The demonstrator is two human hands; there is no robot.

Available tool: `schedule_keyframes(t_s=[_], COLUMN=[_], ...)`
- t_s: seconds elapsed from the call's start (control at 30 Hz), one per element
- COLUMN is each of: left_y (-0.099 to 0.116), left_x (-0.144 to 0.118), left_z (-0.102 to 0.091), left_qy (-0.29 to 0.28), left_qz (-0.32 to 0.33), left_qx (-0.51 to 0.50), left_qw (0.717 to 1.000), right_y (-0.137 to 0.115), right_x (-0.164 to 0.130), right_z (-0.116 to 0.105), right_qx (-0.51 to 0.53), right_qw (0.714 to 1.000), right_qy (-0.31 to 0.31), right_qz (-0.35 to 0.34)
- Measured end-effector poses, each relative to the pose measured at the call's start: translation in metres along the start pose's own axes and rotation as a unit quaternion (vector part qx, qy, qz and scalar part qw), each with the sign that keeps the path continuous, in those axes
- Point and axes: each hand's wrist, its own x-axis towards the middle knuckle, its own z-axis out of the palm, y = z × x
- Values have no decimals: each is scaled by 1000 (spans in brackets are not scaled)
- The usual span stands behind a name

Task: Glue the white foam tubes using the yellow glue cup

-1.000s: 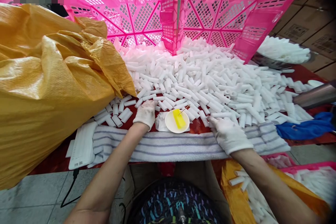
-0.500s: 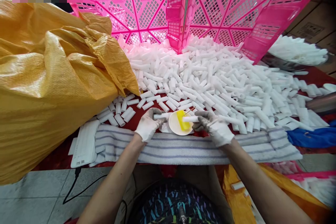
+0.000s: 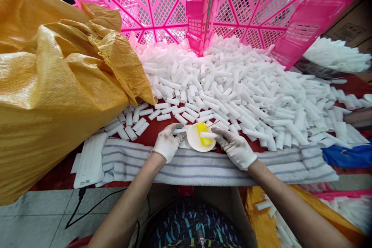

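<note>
Where the left side of the view is filled, a large yellow woven sack (image 3: 55,85) is seen slumped on a red table (image 3: 151,133), its folds spilling toward the middle. Behind, two pink lattice crates (image 3: 162,7) are tipped on edge, and a wide heap of short white tubes (image 3: 232,89) is spread in front of them across the table, blocking the way to the crates. Along the near edge a striped towel (image 3: 188,164) is laid, with a flat white block (image 3: 90,161) at its left end and a blue cloth (image 3: 345,155) at its right. A metal bowl (image 3: 316,70) piled with white pieces is seen far right.

On the towel's far edge a small white dish (image 3: 194,141) is set, holding a yellow lump (image 3: 203,133).

Both hands are gloved in white. One white tube (image 3: 207,135) is pinched at its right end by the right hand (image 3: 235,147); its long axis lies level, left to right, its free end pointing left over the dish. Another tube (image 3: 178,131), also lying crosswise, is gripped by the left hand (image 3: 167,142), just left of the dish.
</note>
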Motion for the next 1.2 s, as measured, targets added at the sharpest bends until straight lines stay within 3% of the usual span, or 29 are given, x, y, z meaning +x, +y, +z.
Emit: schedule_keyframes(t_s=[0.13, 0.33, 0.5, 0.7, 0.9, 0.97, 1.03, 1.1, 1.2], left_y=[0, 4, 4, 3, 12, 17, 24, 31, 41], left_x=[0, 0, 0, -6, -12, -15, -20, -26, -35], left_z=[-1, -4, -3, -1, 0, 1, 3, 7, 12], left_qy=[-4, -17, -9, 42, 47, 40, 15, -23, -67], left_qz=[-2, -16, -30, -52, -57, -59, -55, -50, -61], left_qx=[12, 10, -40, -112, -183, -205, -233, -259, -267], left_qw=[1000, 1000, 999, 991, 980, 976, 971, 964, 959], right_y=[5, 1, 0, 2, -9, -16, -24, -33, -44], right_x=[0, -4, -6, -9, -13, -17, -20, -23, -22], right_z=[2, 0, 4, 6, 3, -2, -7, -10, -12], right_qx=[24, -47, -24, -75, 33, 65, 115, 178, 249], right_qw=[997, 997, 990, 995, 994, 996, 992, 974, 946], right_qy=[26, 13, 43, 25, 16, 17, 32, 36, 2], right_qz=[-70, -64, -130, -61, -104, -58, 41, 137, 206])
